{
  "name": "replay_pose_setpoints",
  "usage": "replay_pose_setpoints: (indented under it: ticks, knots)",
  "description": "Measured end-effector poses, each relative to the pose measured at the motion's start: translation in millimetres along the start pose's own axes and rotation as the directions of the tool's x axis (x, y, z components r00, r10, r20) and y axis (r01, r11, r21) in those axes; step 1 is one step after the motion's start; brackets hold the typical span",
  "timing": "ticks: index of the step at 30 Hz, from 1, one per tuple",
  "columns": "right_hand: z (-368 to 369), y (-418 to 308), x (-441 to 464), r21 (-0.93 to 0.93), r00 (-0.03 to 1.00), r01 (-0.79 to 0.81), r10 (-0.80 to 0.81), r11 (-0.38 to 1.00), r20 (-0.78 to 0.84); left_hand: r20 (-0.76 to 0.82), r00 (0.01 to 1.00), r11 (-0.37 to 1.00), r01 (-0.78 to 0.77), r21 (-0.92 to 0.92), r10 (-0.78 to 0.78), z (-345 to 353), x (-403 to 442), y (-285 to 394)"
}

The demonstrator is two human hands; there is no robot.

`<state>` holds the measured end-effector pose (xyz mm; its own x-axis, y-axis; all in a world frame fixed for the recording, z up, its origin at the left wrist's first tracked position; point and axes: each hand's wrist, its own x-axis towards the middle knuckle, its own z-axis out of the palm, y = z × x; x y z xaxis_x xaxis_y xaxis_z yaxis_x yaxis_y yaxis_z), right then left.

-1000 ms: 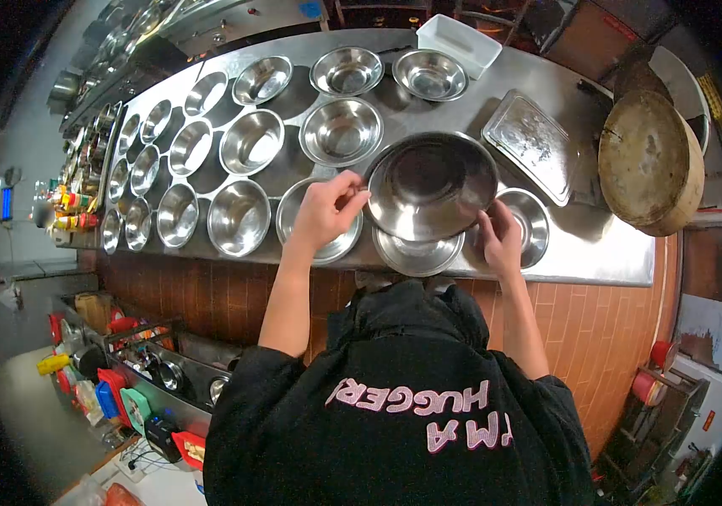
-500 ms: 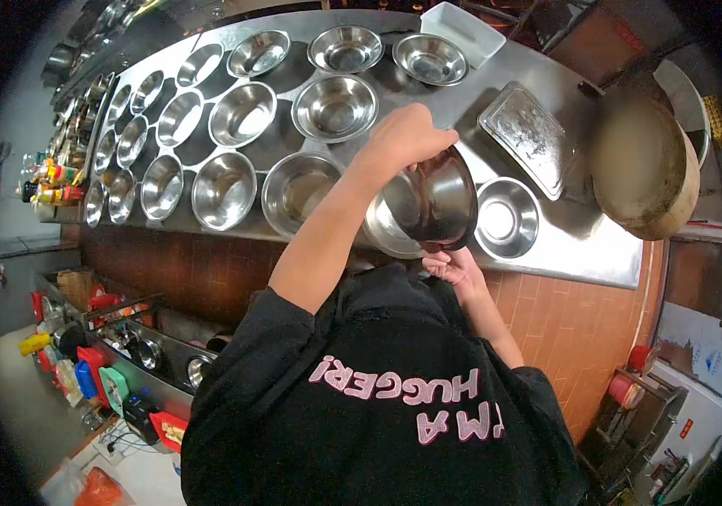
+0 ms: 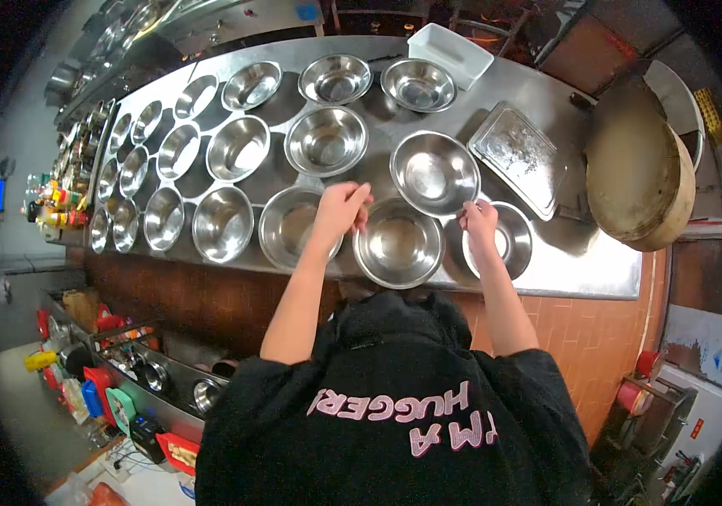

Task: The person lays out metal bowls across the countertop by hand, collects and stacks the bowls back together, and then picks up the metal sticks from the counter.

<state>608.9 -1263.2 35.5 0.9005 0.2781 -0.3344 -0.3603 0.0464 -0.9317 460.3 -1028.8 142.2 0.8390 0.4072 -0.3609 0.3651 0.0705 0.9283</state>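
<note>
My right hand [image 3: 479, 221] is closed on the near right rim of a shiny steel bowl [image 3: 435, 175], which sits behind the front row with its opening facing up. Whether its base touches the table I cannot tell. My left hand [image 3: 344, 208] is off that bowl, bent and loosely open, with nothing visible in it. It hovers between a front-row bowl [image 3: 293, 226] and another front bowl [image 3: 399, 244]. Under my right wrist stands a further bowl [image 3: 519, 244], partly hidden by the forearm. Beyond my left hand is a middle-row bowl [image 3: 325, 142].
Several more steel bowls stand in rows on the metal table [image 3: 597, 274] to the left. A rectangular metal tray [image 3: 519, 156] and a large round pan [image 3: 638, 181] are on the right. A white plastic bin [image 3: 454, 52] sits at the back edge.
The bowl that both hands held tipped on its side now faces upward, farther back. My left hand has let go and moved left; my right hand has shifted forward to the bowl's near right rim.
</note>
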Motion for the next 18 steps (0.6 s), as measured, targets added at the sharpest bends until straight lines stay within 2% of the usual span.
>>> replay_pose_setpoints:
  ticks: [2,3,5,8,12,14,15,16,17,18]
  knots:
    - [5.3,15.0,26.9,-0.089,0.997,-0.047,0.041,0.995,-0.060,-0.078,0.991,0.993,0.109,-0.040,-0.112,-6.8,-16.0,-11.3]
    - [15.0,12.4,31.5,-0.161,0.995,-0.049,0.034,0.986,-0.095,-0.074,0.991,0.993,0.110,-0.031,-0.112,-9.6,-19.0,-25.5]
    - [25.5,22.7,46.9,-0.147,0.996,-0.008,-0.004,0.989,-0.086,-0.121,0.992,0.925,-0.014,-0.380,-0.035,-14.8,-20.3,-56.4]
    - [36.6,33.4,59.7,-0.128,0.997,0.030,-0.039,0.991,-0.068,-0.151,0.986,0.900,-0.003,-0.436,-0.070,-17.7,-26.4,-66.4]
    - [38.8,24.8,58.8,-0.171,0.997,-0.080,0.080,0.982,-0.007,-0.147,0.985,0.899,0.014,-0.438,-0.087,-14.8,-26.6,-78.6]
    - [37.5,6.4,57.4,-0.368,0.961,-0.215,0.263,0.904,0.083,-0.158,0.983,0.904,0.018,-0.427,-0.093,-10.5,-26.8,-79.9]
    - [38.3,-9.0,50.4,-0.525,0.971,-0.165,0.232,0.835,0.063,-0.170,0.981,0.909,0.014,-0.416,-0.093,-8.7,-26.2,-80.1]
    - [34.5,-10.7,57.4,-0.526,0.970,-0.168,0.234,0.834,0.062,-0.169,0.981,0.909,0.017,-0.417,-0.096,-7.4,-25.1,-79.7]
    - [27.5,-12.6,66.8,-0.731,0.991,0.012,0.089,0.682,0.098,-0.188,0.978,0.920,0.010,-0.392,-0.091,-5.5,-24.5,-79.5]
    - [23.3,-14.8,75.5,-0.873,0.984,0.175,-0.042,0.454,0.175,-0.208,0.974,0.929,0.005,-0.369,-0.088,-2.8,-23.6,-79.4]
